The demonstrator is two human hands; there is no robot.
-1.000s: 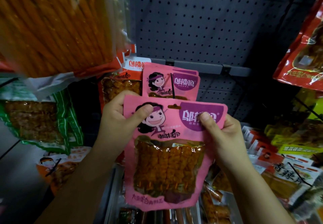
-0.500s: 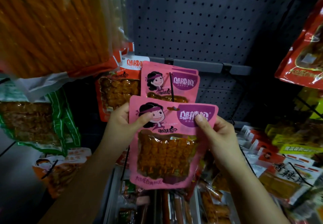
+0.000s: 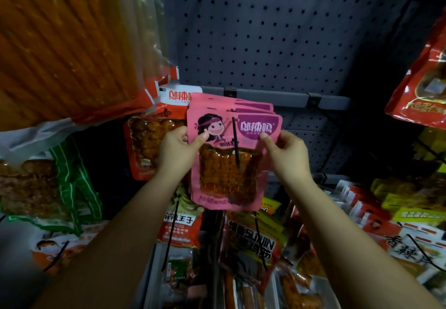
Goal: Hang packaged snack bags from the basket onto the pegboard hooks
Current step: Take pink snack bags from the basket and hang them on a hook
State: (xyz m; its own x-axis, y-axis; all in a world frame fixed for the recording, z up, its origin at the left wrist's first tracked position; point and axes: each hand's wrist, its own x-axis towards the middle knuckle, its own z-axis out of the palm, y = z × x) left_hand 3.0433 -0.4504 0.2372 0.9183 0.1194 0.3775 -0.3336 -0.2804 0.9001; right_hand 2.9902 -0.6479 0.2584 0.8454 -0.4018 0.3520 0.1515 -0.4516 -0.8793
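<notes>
A pink snack bag (image 3: 229,164) with a cartoon face and a purple label hangs in front of other pink bags of the same kind. The black peg hook (image 3: 235,144) passes through its top hole and sticks out toward me. My left hand (image 3: 178,149) pinches the bag's upper left edge, thumb on the front. My right hand (image 3: 282,151) pinches the upper right edge the same way. The grey pegboard (image 3: 277,31) rises behind. The basket is not visible.
A red bag (image 3: 147,144) hangs just left of the pink ones, a large orange stick bag (image 3: 67,43) at upper left, a green bag (image 3: 48,180) at left. Red bags (image 3: 424,79) hang at right. Several packets on hooks crowd the rows below.
Both hands carried the pink bag up and away from me onto the hook. It now lies against the hanging pink bags, with the hook through its hole.
</notes>
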